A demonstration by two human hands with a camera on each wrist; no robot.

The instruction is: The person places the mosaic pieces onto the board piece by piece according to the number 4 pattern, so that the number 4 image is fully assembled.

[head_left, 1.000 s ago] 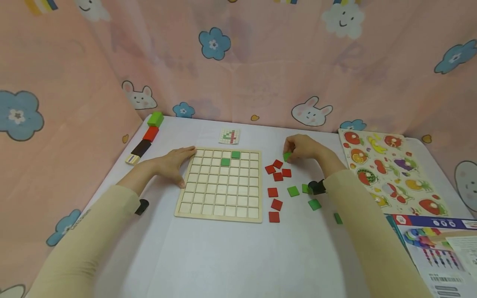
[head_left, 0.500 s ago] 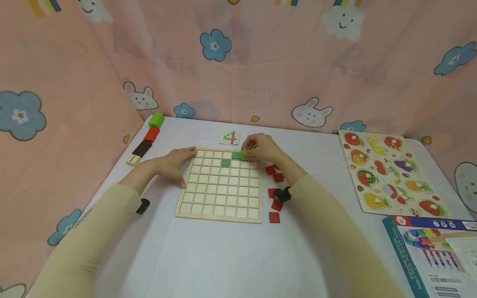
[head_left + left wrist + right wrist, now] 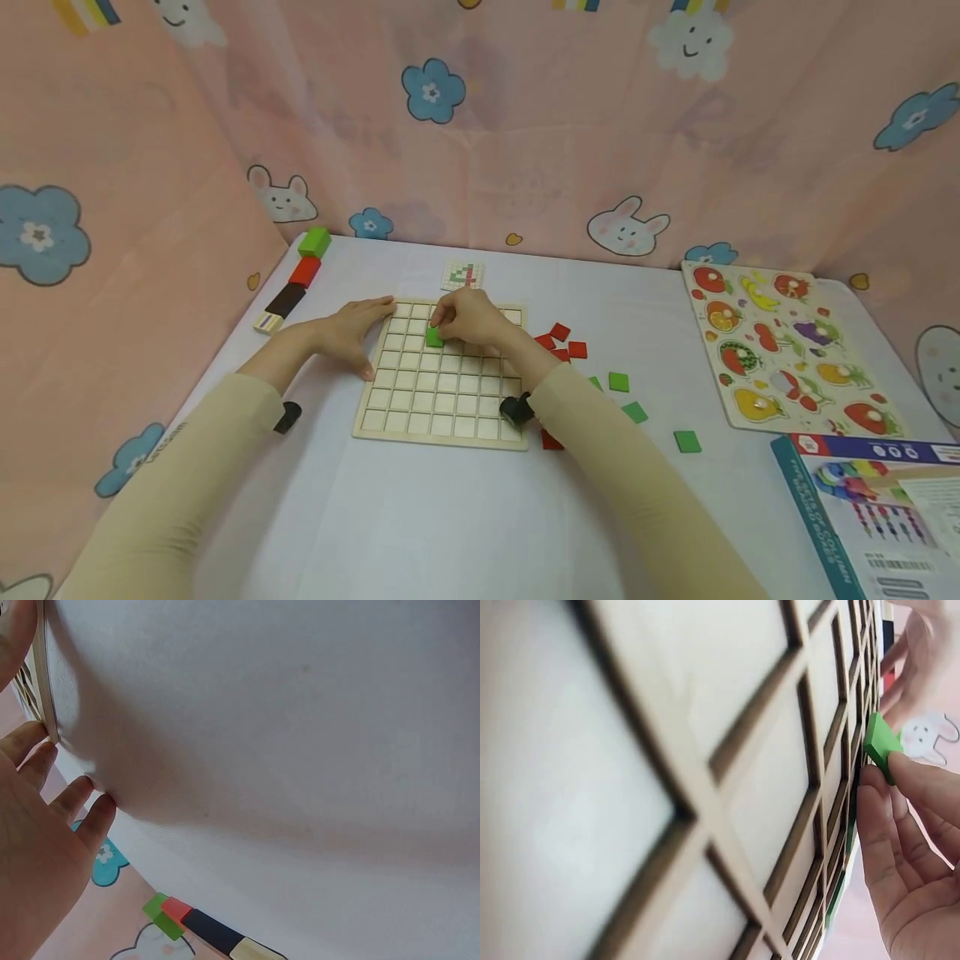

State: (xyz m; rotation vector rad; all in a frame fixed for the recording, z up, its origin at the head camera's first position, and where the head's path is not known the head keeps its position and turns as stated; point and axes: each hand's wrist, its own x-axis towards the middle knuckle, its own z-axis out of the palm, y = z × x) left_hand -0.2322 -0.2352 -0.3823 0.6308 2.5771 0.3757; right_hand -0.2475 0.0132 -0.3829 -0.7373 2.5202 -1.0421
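A pale wooden grid board lies flat on the white table. My left hand rests at its left edge with fingers spread; in the left wrist view, fingertips touch the board's rim. Over the upper left part of the grid, my right hand pinches a green square tile between thumb and fingers. The right wrist view has this tile tilted, close to the grid. Green edges of other tiles show low on the board there; in the head view my right hand covers that spot.
Red tiles and green tiles lie scattered right of the board, some under my right arm. A small pattern card sits behind it. Coloured blocks line the left; a fruit puzzle and a box occupy the right.
My right hand has carried the green tile leftward from beside the red tiles, past the board's top row, to the grid's upper left part. My left hand has stayed at the board's edge.
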